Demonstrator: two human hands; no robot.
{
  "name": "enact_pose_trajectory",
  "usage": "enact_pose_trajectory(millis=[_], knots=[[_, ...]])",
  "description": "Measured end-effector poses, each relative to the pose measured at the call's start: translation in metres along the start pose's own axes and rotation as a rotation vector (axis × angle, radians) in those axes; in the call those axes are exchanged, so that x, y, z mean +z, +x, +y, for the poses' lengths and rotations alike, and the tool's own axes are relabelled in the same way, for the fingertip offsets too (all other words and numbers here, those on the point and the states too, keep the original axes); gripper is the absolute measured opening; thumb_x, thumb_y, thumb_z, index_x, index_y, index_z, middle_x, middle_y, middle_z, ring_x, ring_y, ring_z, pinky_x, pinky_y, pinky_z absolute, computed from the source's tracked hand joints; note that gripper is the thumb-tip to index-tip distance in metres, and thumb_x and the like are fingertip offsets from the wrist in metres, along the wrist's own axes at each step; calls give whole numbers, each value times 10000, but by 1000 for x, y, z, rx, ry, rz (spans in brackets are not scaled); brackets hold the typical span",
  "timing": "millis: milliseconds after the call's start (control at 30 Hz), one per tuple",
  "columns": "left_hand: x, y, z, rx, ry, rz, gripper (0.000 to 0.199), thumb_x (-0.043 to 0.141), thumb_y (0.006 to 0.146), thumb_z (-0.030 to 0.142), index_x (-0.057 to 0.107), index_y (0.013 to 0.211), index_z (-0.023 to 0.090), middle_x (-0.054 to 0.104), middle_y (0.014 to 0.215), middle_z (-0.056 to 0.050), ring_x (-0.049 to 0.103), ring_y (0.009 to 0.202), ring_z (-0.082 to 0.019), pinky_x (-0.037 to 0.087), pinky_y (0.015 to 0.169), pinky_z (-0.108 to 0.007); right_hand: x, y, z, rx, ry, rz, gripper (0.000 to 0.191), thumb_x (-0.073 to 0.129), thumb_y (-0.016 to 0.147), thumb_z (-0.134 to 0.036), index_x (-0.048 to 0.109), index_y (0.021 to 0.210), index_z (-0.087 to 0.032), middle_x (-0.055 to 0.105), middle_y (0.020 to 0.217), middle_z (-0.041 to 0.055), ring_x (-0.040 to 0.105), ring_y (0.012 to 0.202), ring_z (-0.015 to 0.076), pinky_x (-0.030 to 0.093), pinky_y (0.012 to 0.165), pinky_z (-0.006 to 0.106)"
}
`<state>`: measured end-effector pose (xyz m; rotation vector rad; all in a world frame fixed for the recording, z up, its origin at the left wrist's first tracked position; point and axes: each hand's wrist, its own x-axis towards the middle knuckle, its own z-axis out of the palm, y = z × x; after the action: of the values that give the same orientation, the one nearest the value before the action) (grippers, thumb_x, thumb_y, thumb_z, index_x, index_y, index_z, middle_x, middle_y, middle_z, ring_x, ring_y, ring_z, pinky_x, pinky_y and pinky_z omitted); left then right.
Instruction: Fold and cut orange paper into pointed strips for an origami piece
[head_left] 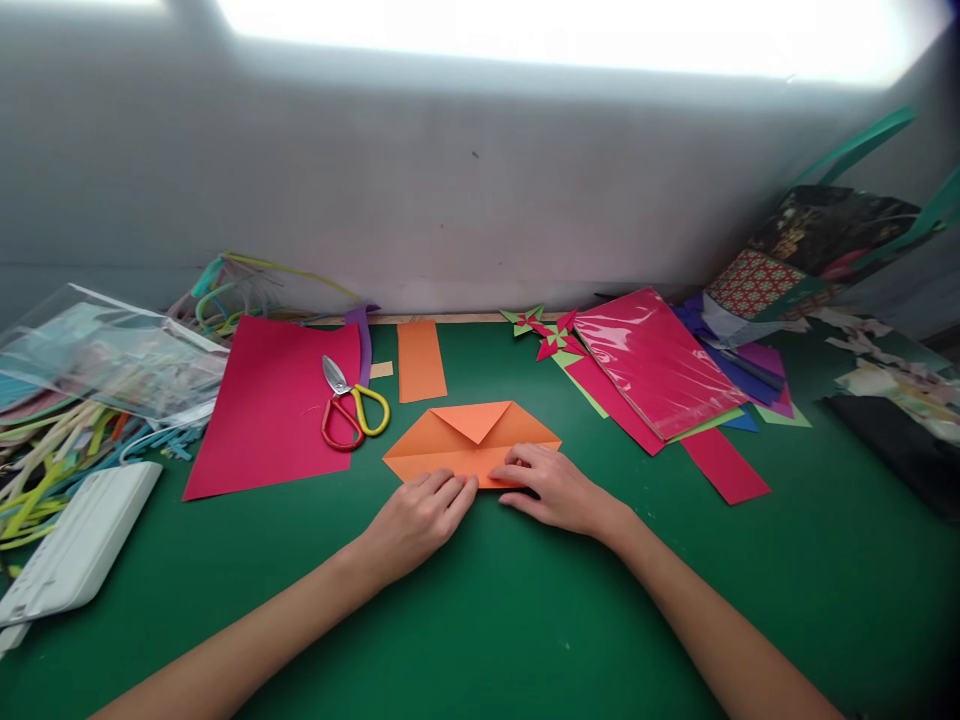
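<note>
Orange paper [472, 456], partly folded

Scissors [344, 389] lie beyond our left grip [427, 512], which rests on the paper's near edge; whether pinching, we cannot tell. Under both grips, corners and 1 flap [477, 420] look folded; what's left isn't shown. Our right grip [551, 488] rests, thumb spread.

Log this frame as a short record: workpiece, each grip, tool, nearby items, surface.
Workpiece: orange paper, folded, triangular flap at its far edge pointing toward the person
Left grip: fingers at the paper's near edge
Right grip: fingertips on the paper, close to that edge
Tool: scissors, red and yellow handles, partly on a red sheet
Nearby, right: shiny red pack
Surface: green table
</note>
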<state>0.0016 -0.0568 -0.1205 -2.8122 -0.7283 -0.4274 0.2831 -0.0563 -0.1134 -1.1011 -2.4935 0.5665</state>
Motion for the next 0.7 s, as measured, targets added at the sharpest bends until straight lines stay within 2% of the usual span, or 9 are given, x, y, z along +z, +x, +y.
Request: enact_pose_trajectory(millis=[100, 167, 267, 367, 500, 700], knots=[[-2, 5, -10, -129, -190, -22, 279, 420, 1076, 137, 664, 1209, 156, 725, 930, -82, 692, 899, -235, 545, 737, -351, 0, 1, 3, 40, 94, 30, 216, 549, 1082, -299, 732, 1186, -248, 684, 1081, 73, 654, 978, 211, 514, 857, 332], [-5, 7, -18, -212, -348, -56, 256, 452, 1095, 218, 686, 1194, 190, 739, 981, -72, 686, 908, -218, 545, 753, -334, -1, 3, 4, 65, 152, 48, 200, 549, 1082, -284, 741, 1107, -235, 687, 1056, 64, 657, 973, 203, 518, 864, 325], [-8, 9, -29, -271, -516, -102, 270, 496, 1094, 300, 706, 1246, 228, 740, 1127, -79, 679, 1021, -219, 558, 853, -335, -2, 5, 6, 111, 194, 61, 177, 575, 1070, -288, 727, 1010, -219, 687, 1016, 52, 661, 922, 190, 518, 835, 310], [-7, 11, -34, -296, -555, -140, 305, 520, 1079, 350, 717, 1288, 246, 699, 1184, -94, 665, 1057, -228, 559, 894, -345, -3, 8, 8, 147, 204, 62, 186, 583, 1064, -307, 710, 962, -217, 693, 972, 43, 660, 854, 180, 509, 772, 296], [-8, 18, -36, -311, -555, -217, 390, 554, 1056, 421, 670, 1385, 247, 660, 1169, -96, 655, 1031, -233, 553, 863, -336, -6, 10, 10, 168, 231, 70, 163, 596, 1047, -300, 693, 945, -218, 703, 896, 26, 654, 802, 178, 486, 725, 287], [-18, 28, -40, -335, -620, -293, 393, 478, 1087, 457, 693, 1360, 274, 655, 1126, -72, 649, 981, -215, 516, 815, -300, -6, 12, 11, 191, 296, 108, 136, 576, 1024, -237, 684, 943, -221, 710, 866, 7, 632, 758, 166, 463, 721, 285]])
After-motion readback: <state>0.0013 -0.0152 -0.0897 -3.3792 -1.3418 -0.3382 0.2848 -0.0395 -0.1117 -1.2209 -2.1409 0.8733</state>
